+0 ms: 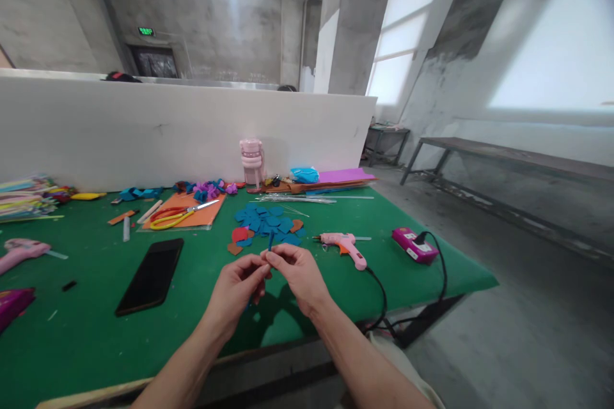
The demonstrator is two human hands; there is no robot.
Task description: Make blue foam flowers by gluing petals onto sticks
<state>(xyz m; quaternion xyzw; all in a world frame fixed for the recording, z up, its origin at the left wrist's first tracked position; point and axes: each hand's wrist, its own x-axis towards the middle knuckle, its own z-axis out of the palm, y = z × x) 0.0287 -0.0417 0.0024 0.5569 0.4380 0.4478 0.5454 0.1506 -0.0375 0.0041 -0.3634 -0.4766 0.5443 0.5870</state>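
Head view, left hand, right hand pinching strip

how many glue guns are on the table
2: corded glue gun right of centre on the green table; second glue gun at its far left edge. Others may be hidden.

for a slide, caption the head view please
Left hand and right hand pinch a thin blue strip over a green table beside a pink glue gun
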